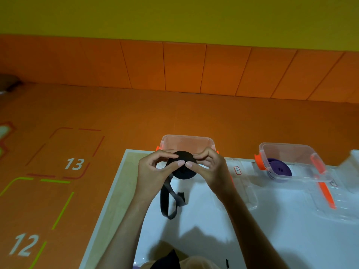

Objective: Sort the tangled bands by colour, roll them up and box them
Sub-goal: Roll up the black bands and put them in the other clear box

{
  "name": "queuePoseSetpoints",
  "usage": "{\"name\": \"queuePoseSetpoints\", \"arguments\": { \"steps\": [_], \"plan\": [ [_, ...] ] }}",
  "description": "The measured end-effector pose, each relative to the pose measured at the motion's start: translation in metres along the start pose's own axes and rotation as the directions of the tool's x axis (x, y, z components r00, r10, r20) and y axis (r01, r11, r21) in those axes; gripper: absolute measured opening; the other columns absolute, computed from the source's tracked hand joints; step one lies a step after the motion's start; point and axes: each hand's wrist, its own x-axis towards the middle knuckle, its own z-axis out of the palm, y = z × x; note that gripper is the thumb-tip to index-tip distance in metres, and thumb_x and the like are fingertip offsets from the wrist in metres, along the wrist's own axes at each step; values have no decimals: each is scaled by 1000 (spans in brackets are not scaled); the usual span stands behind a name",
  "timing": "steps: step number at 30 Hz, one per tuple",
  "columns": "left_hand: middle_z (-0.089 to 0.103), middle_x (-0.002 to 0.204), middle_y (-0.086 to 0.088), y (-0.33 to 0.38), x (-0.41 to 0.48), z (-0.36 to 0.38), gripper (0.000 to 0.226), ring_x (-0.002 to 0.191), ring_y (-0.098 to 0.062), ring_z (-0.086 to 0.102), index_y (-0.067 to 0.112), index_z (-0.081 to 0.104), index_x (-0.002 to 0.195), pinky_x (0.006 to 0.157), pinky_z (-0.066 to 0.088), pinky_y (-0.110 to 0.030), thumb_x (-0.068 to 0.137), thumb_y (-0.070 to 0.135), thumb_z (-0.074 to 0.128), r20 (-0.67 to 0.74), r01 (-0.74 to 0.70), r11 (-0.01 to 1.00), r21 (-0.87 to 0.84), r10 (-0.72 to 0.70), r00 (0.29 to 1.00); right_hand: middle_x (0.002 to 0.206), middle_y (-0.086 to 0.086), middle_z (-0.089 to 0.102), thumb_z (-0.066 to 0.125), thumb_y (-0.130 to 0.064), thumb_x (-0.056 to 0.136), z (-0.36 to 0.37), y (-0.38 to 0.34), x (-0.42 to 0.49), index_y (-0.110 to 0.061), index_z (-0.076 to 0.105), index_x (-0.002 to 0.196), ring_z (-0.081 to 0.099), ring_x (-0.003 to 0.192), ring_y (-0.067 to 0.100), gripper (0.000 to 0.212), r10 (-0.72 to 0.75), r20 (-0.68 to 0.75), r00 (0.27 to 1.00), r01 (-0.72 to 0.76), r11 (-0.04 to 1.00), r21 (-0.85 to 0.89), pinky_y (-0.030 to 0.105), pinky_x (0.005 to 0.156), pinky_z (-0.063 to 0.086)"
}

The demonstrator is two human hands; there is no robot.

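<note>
Both hands are raised over the far part of the table (213,230). A black roll (182,171) of band is gripped by the left hand (153,171) and the right hand (209,167), whose fingers are curled round its rim, with two fingertips nearly meeting on its face. A loose tail (167,199) is let down from the roll's left side and is looped on the table below.

Just behind the hands, at the table's far edge, a clear box (186,141) with orange clips is seen. To the right a second box (291,152) is set, and a purple roll (279,168) is held in it. Between the boxes a clear lid (244,191) is laid flat. A small red-edged label (237,170) is stuck on it, but its writing cannot be read. On the orange floor (136,117) at the left, "13" and "12" are painted in white inside dashed outlines.
</note>
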Motion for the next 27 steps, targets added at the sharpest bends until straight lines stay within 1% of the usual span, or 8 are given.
{"name": "queuePoseSetpoints", "arguments": {
  "steps": [4, 6, 10, 14, 16, 18, 22, 27],
  "plan": [
    [77, 121, 3, 6, 3, -6, 30, 120, -17, 70, 29, 83, 111, 101, 57, -32, 83, 20, 86, 122, 22, 999, -42, -16, 992, 98, 0, 78, 88, -14, 84, -1, -9, 3, -23, 71, 98, 78, 93, 20, 24, 5, -73, 997, 1, 996, 84, 35, 73, 65],
    [75, 121, 3, 8, 4, -9, 39, 120, -18, 69, 33, 80, 120, 101, 55, -29, 83, 22, 85, 173, 49, 997, -58, -39, 984, 105, -1, 77, 85, -14, 87, -2, -13, 5, -24, 72, 108, 77, 97, 21, 27, -24, -46, 999, 29, 992, 121, 31, 71, 63],
    [79, 113, 2, 9, 6, -12, 42, 110, -19, 74, 30, 81, 114, 94, 60, -29, 76, 18, 94, 65, 20, 998, -59, -16, 998, 109, 3, 75, 85, -9, 87, 0, -14, 7, -18, 69, 102, 75, 105, 20, 23, -10, 28, 1000, 6, 991, 133, 27, 80, 61],
    [81, 100, 5, 6, 4, -6, 30, 97, -12, 76, 31, 81, 96, 83, 59, -23, 72, 22, 97, 9, 48, 999, -23, -48, 999, 97, 6, 77, 91, -10, 80, 1, -10, 7, -9, 63, 85, 78, 93, 20, 28, -25, -56, 998, 26, 999, 21, 33, 78, 63],
    [81, 103, 4, 4, 1, -4, 23, 101, -12, 75, 29, 82, 96, 88, 59, -29, 76, 25, 93, 36, 86, 996, -33, -84, 996, 94, 8, 76, 92, -11, 79, 0, -9, 6, -8, 64, 85, 78, 89, 21, 28, -32, -101, 994, 30, 999, -15, 39, 78, 65],
    [79, 115, 2, 2, 0, -5, 26, 114, -17, 73, 27, 83, 105, 100, 57, -40, 79, 27, 89, 83, 115, 992, -60, -110, 990, 95, 4, 76, 90, -13, 82, 1, -11, 5, -15, 69, 91, 78, 89, 20, 23, -43, -123, 991, 44, 999, 6, 35, 76, 64],
    [79, 118, 0, 7, -2, -11, 38, 116, -20, 73, 30, 82, 114, 101, 57, -34, 77, 32, 91, 90, 89, 988, -125, -78, 993, 103, -1, 77, 81, -15, 90, 3, -14, 3, -26, 71, 99, 77, 100, 20, 18, -27, -17, 1000, 29, 992, 119, 31, 76, 64],
    [81, 103, 1, 7, -5, -8, 26, 99, -17, 77, 23, 82, 101, 84, 59, -22, 78, 21, 93, -29, 33, 997, -76, -35, 999, 104, -5, 80, 87, -6, 84, 3, -11, 3, -2, 62, 84, 78, 98, 16, 25, -50, -12, 999, 51, 997, 51, 25, 76, 62]
  ]
}}
